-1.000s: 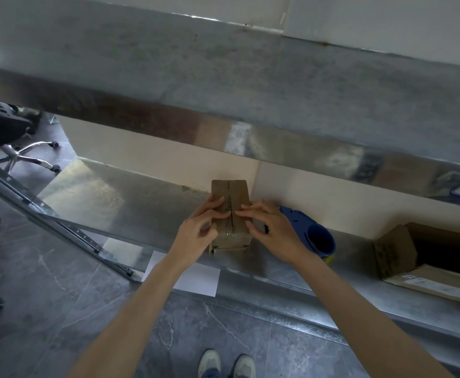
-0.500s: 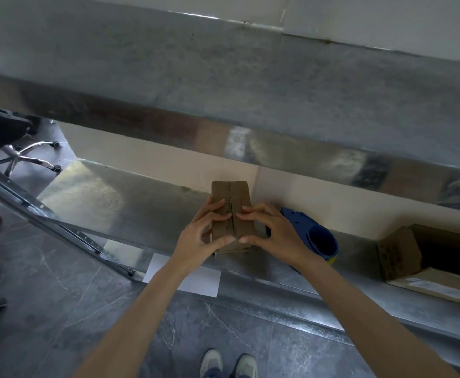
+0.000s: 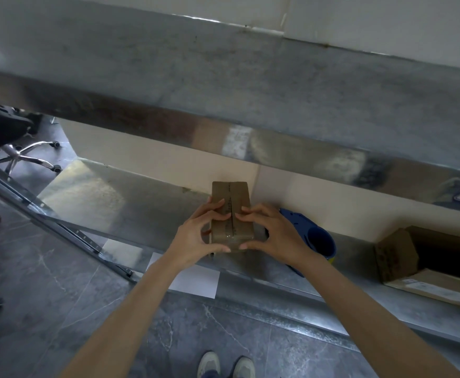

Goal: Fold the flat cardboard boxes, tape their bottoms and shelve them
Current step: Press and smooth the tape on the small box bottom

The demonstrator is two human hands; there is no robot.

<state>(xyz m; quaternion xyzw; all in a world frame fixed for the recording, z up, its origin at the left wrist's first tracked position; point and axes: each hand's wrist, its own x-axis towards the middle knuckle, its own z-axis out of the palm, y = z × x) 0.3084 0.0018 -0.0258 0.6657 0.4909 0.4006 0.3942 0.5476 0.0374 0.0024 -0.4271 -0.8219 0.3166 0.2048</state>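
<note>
**Two hands hold a small cardboard box on a metal shelf**

Seen from above, a small folded cardboard box (image 3: 231,211) sits on the lower metal shelf (image 3: 130,203), its far end against the pale wall. A seam runs down its top. The left hand (image 3: 196,238) and right hand (image 3: 272,236) close around it from either side, fingertips on top, thumbs at the near edge; each grip is clasped on the box. Just right of it lies a blue tape dispenser (image 3: 313,238). Far right, an open cardboard box (image 3: 398,257) rests on the same shelf. A white sheet of paper (image 3: 196,279) lies on the floor below.
</note>
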